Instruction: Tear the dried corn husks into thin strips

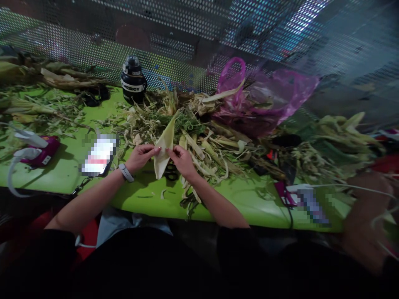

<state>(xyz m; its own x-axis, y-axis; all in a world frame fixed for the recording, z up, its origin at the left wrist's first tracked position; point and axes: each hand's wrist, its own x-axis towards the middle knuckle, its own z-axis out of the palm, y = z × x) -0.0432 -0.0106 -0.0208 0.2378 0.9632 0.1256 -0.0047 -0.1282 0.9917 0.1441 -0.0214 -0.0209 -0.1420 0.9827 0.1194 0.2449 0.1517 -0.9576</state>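
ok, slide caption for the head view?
Both hands hold a pale leaf above a green table strewn with plant scraps.

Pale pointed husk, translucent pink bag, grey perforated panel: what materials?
Pale pointed husk: apparently plant leaf, matte; tapered, yellow-green. Translucent pink bag: likely thin plastic, glossy; wrinkles catch light. Grey perforated panel: probably metal, dull sheen; regular punched holes.

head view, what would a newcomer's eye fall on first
Probably the bright phone screen, lying on the green table to the left of the left hand. Next might come the translucent pink bag at the back, right of centre, then the pale leaf pinched between the left hand and right hand near the middle.
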